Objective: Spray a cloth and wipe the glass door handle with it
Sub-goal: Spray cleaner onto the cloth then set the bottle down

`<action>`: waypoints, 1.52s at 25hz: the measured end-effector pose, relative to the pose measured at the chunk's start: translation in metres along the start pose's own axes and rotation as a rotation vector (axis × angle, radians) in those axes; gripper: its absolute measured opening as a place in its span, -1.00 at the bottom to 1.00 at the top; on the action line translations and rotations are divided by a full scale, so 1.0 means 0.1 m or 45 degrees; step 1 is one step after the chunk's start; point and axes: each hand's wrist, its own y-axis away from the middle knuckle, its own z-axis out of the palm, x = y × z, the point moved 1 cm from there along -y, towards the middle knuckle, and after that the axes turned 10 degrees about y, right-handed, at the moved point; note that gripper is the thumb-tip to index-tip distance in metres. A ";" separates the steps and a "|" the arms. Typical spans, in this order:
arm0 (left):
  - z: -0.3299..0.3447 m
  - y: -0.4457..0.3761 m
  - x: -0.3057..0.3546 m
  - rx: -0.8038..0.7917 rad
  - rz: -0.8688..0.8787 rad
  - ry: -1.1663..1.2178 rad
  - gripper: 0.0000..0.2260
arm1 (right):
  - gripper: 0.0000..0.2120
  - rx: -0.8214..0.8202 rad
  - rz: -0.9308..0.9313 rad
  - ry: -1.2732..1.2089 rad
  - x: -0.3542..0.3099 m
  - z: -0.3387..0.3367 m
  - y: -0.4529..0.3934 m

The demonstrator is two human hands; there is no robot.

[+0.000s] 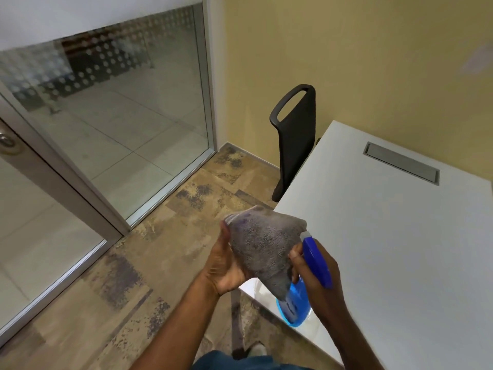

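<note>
Grey cloth sits bunched in the lower centre of the frame, held up by the left hand, whose palm and fingers wrap its left side. Just to its right, the right hand is clamped around a spray bottle with a blue trigger head and a clear body of blue liquid; the nozzle touches or nearly touches the cloth. Both hands hover over the near corner of a white table that fills the right side. At the far left edge, the metal door handle shows on the glass door, well apart from the cloth. A black chair stands at the table's far end against the yellow wall.
</note>
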 end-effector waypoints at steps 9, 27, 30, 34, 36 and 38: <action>0.14 -0.11 -0.01 0.457 0.278 -0.778 -0.72 | -0.62 -0.043 -0.128 0.027 -0.11 -0.11 0.14; 0.20 -0.27 0.02 0.606 0.380 -0.434 -0.63 | -0.51 0.108 -0.120 0.099 -0.10 -0.24 0.17; 0.20 -0.31 0.01 0.647 0.365 -0.479 -0.68 | -0.66 0.117 -0.139 0.113 -0.07 -0.24 0.18; 0.21 -0.34 0.00 0.666 0.368 -0.499 -0.69 | -0.58 0.145 -0.131 0.120 -0.03 -0.23 0.15; 0.23 -0.36 0.00 0.671 0.362 -0.496 -0.67 | -0.57 0.097 -0.144 0.174 -0.01 -0.21 0.15; 0.25 -0.41 0.02 0.670 0.357 -0.485 -0.65 | -0.63 0.040 -0.198 0.216 0.00 -0.16 0.18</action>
